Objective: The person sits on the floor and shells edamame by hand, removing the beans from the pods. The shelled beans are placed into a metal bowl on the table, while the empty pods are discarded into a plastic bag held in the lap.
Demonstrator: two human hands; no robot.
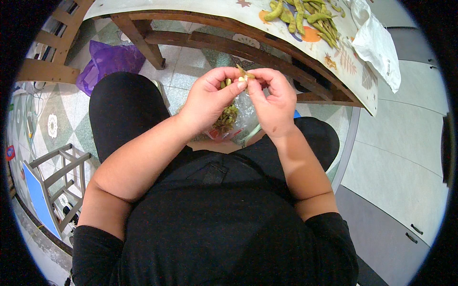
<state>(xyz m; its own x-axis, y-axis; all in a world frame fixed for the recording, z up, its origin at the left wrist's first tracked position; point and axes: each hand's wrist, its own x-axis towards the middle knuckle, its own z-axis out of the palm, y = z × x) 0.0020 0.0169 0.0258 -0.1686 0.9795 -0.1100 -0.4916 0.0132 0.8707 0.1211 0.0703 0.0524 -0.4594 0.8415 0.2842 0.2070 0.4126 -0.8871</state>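
Both my hands are up over my lap, and there's one bean pod pinched between them. My left hand is curled around it, thumb pressing the near end, with a couple of green bits showing inside the fist. My right hand grips the other end with thumb and fingertips. The pod looks dull olive and brownish, thin, with a pale bean showing where my thumbs meet, so it's split open there.

Right below the pod, between my knees, sits one clear plastic bag with a clump of greenish-brown empty shells in it; I can't count those. There's a bit of red print at the bag's lower edge, too small to make out.

Up beyond the pod is one wooden table with a pale patterned cloth showing orange and brown shapes. On it, up and to the right of the pod, lies a heap of green pods, well over a dozen, tangled past exact counting. Beside that heap, one white plastic bag hangs over the table edge.

Far left of the pod, one purple bag sits crumpled on the tiled floor, by a table leg.
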